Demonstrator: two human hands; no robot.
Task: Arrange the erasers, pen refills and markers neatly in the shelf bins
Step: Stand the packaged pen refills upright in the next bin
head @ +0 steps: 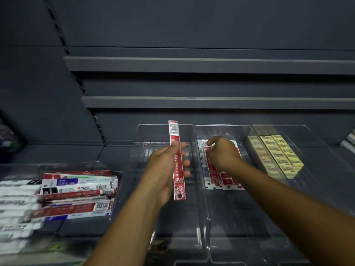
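The left hand's (165, 169) thumb and fingers are curled round a single red pen refill packet (178, 181). The thumb presses its near face and the fingertips (186, 163) wrap round its right edge. The packet stands nearly upright in that grip. Its barcoded end rises well above the fingers and its other end hangs below the palm. It is held in the air over the leftmost clear bin (140, 131) of a row of three. Just to the right, the right hand (221, 154) reaches into the middle bin (222, 126). Its fingers are bent down onto the far ends of a row of red refill packets (224, 177) lying flat, side by side and lengthwise. The fingertips touch these packets, but whether they pinch one cannot be told. Beyond the right hand, the third bin (299, 131) holds pale yellow erasers (278, 156) stacked in tidy rows, well apart from both hands. At the far left a separate clear container (107, 164) holds a loose heap of mixed packets (76, 191), red, white and blue, lying crosswise. White markers (15, 198) lie blurred beside them. Dark grey shelves (192, 102) rise behind the bins.
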